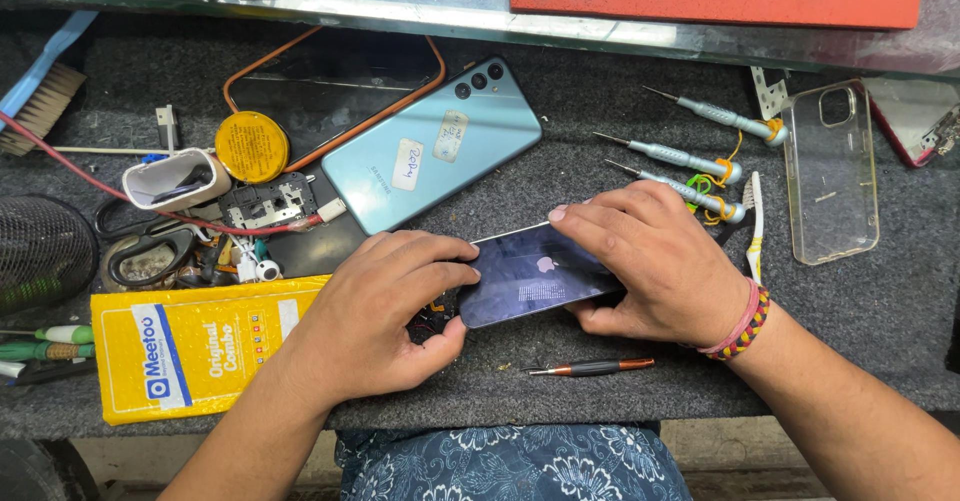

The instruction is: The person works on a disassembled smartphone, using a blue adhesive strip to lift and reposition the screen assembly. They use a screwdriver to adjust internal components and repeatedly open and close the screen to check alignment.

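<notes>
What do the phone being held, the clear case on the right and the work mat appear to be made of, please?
Dark phone: glossy back, likely glass, since it mirrors light. Clear case: transparent, probably soft plastic; the mat shows through. Work mat: dark grey, fuzzy matte, looks like felt.

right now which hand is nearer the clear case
Right. The right hand sits on the dark phone, just left of the clear case; the left hand grips the phone's far end.

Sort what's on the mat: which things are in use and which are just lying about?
In use:
dark phone
left hand
right hand

Lying about:
blue phone
clear case
three screwdrivers
yellow packet
scissors
brush
</notes>
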